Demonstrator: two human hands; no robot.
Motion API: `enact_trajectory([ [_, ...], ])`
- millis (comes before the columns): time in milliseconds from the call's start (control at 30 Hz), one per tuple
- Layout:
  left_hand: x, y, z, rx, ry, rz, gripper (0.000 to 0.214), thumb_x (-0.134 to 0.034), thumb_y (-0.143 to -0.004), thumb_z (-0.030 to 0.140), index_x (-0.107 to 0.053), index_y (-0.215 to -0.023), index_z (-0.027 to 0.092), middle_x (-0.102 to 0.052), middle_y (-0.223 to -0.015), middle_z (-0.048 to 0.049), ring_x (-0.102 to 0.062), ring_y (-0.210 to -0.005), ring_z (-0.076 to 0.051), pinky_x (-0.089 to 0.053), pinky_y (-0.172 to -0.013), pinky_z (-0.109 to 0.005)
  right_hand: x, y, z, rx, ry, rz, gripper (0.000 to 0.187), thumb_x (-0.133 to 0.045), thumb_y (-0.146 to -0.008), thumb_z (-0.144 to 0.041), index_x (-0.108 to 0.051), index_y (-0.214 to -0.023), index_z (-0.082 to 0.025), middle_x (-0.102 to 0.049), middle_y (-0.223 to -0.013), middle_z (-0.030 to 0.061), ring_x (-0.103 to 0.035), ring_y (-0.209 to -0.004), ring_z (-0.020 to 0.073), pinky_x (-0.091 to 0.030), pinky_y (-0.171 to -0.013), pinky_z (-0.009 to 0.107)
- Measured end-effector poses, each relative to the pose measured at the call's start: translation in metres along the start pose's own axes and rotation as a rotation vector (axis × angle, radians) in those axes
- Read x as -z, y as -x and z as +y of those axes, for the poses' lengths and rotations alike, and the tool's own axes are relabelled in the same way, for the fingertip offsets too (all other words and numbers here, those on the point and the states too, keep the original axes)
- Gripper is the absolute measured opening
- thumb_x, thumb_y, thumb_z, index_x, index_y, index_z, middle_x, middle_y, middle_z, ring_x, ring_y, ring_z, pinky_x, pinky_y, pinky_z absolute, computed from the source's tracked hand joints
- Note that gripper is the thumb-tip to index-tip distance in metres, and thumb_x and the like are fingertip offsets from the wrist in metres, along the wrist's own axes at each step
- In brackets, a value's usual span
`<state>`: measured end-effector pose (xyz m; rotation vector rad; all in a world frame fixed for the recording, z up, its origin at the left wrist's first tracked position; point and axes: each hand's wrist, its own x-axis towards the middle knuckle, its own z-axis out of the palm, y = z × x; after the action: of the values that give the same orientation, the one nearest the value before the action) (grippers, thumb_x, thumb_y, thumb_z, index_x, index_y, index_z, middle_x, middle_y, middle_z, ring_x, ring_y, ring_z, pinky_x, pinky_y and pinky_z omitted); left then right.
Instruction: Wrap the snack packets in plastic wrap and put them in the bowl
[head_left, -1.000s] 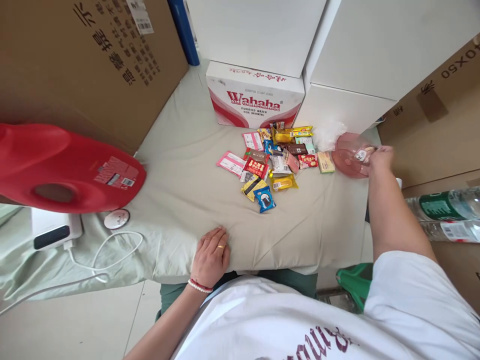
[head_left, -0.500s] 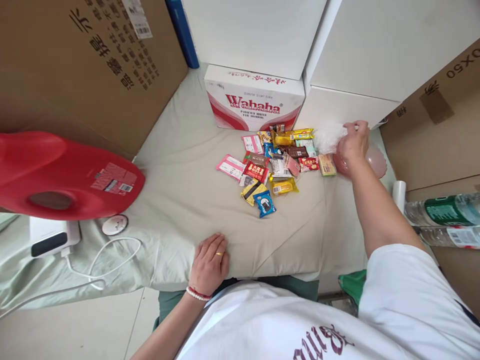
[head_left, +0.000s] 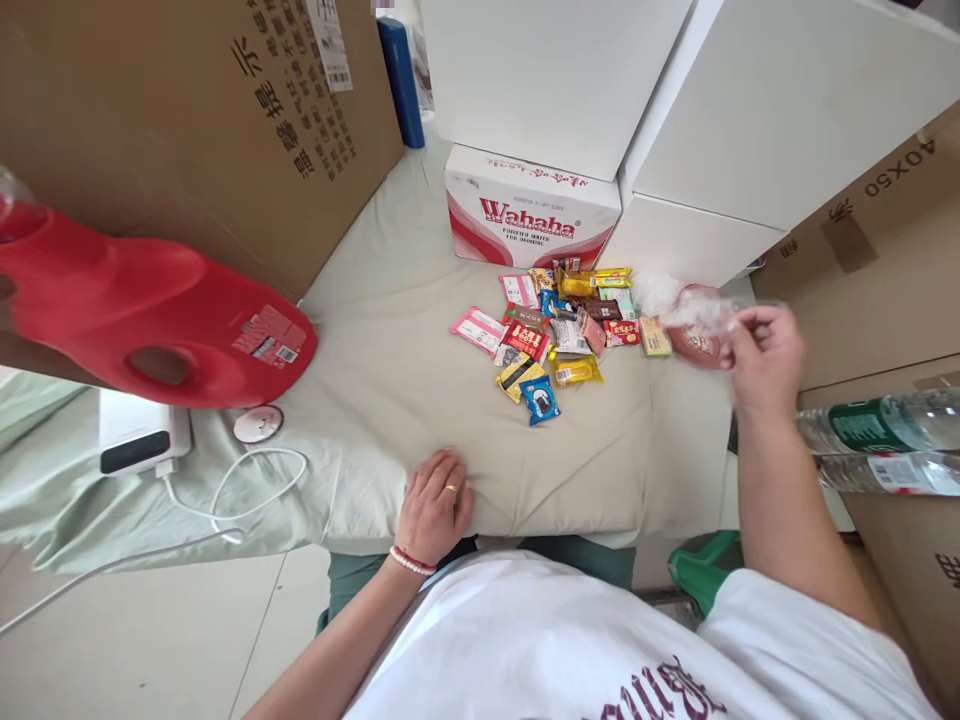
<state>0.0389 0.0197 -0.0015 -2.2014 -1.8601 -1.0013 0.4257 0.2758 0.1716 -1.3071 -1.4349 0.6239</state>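
Note:
My right hand (head_left: 765,355) is raised at the right of the table, its fingers pinched on a crumpled clear plastic bag (head_left: 694,312) that stretches left from the fingertips. Just behind the bag lies a pink plate (head_left: 686,340), partly hidden. A pile of small wrapped snacks (head_left: 559,325) lies on the pale green cloth (head_left: 390,350) to the left of the plate. My left hand (head_left: 435,505) rests flat on the cloth at the table's near edge, holding nothing, with a ring on one finger and a bead bracelet at the wrist.
A Wahaha water carton (head_left: 532,210) and white boxes (head_left: 720,130) stand behind the snacks. A large cardboard box (head_left: 187,110) and a red jug (head_left: 150,315) fill the left. A power bank (head_left: 139,445) with a white cable (head_left: 247,490) lies front left. Water bottles (head_left: 877,440) lie at right.
My right hand went from the pink plate to the plastic bag behind it, took hold, and pulled the bag up and to the right. The left hand stayed put.

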Motion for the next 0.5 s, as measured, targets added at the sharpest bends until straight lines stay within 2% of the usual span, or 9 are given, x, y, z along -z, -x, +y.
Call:
enact_trajectory([
  [67,0.002,0.001,0.0,0.067,0.045,0.058,0.023,-0.065,-0.091,0.019,-0.071,-0.114,0.019,-0.075,-0.116,-0.0159,-0.065,-0.124,-0.035,-0.051,-0.1,-0.049,-0.008,0.056,0.006,-0.207,-0.229,-0.022,0.027,-0.08,-0.081,-0.035,-0.058,-0.093,-0.025,-0.063,-0.087,-0.0005,-0.044,-0.055,0.0091,-0.032,-0.046,0.023],
  [133,0.007,0.0,0.002,0.168,0.167,0.071,0.016,-0.064,-0.093,0.025,-0.072,-0.106,0.02,-0.076,-0.106,-0.0144,-0.068,-0.112,-0.033,-0.052,-0.095,-0.047,-0.02,0.108,0.017,-0.444,-0.394,-0.034,0.035,-0.087,-0.071,-0.036,-0.058,-0.088,-0.024,-0.062,-0.08,-0.003,-0.043,-0.052,0.0068,-0.028,-0.043,0.019],
  [167,0.009,-0.002,0.005,0.236,0.264,0.04,0.015,-0.061,-0.096,0.029,-0.073,-0.101,0.021,-0.076,-0.097,-0.0123,-0.07,-0.101,-0.03,-0.053,-0.09,-0.045,-0.027,0.132,0.022,-0.55,-0.472,-0.025,0.038,-0.089,-0.068,-0.035,-0.058,-0.087,-0.023,-0.06,-0.078,-0.0041,-0.044,-0.052,0.0061,-0.028,-0.042,0.017],
  [233,0.014,-0.008,0.013,0.415,0.513,-0.116,0.027,-0.054,-0.1,0.04,-0.072,-0.09,0.022,-0.072,-0.077,-0.0072,-0.067,-0.076,-0.023,-0.052,-0.076,-0.038,-0.042,0.171,0.027,-0.69,-0.621,0.017,0.04,-0.091,-0.065,-0.032,-0.057,-0.084,-0.023,-0.058,-0.075,-0.0054,-0.045,-0.053,0.0058,-0.031,-0.043,0.016],
  [333,0.014,-0.027,0.034,0.776,0.971,-0.462,0.049,-0.049,-0.1,0.064,-0.07,-0.087,0.022,-0.063,-0.061,-0.0026,-0.057,-0.056,-0.017,-0.043,-0.056,-0.03,-0.064,0.213,0.02,-0.713,-0.772,-0.019,0.035,-0.09,-0.069,-0.032,-0.06,-0.086,-0.025,-0.063,-0.082,-0.0032,-0.051,-0.06,0.0084,-0.044,-0.052,0.02],
  [400,0.009,-0.045,0.048,1.022,1.312,-0.632,0.06,-0.048,-0.094,0.077,-0.071,-0.094,0.021,-0.069,-0.069,-0.0055,-0.064,-0.063,-0.019,-0.044,-0.053,-0.028,-0.08,0.232,0.008,-0.657,-0.786,-0.159,0.029,-0.089,-0.074,-0.036,-0.065,-0.088,-0.026,-0.068,-0.09,-0.0004,-0.056,-0.067,0.011,-0.05,-0.061,0.025],
  [500,-0.004,-0.071,0.059,1.256,1.711,-0.706,0.063,-0.055,-0.089,0.08,-0.071,-0.102,0.02,-0.076,-0.09,-0.0095,-0.073,-0.083,-0.024,-0.058,-0.068,-0.035,-0.097,0.253,-0.01,-0.528,-0.723,-0.453,0.023,-0.085,-0.082,-0.042,-0.07,-0.087,-0.026,-0.07,-0.098,0.0029,-0.06,-0.076,0.0149,-0.052,-0.072,0.031],
])
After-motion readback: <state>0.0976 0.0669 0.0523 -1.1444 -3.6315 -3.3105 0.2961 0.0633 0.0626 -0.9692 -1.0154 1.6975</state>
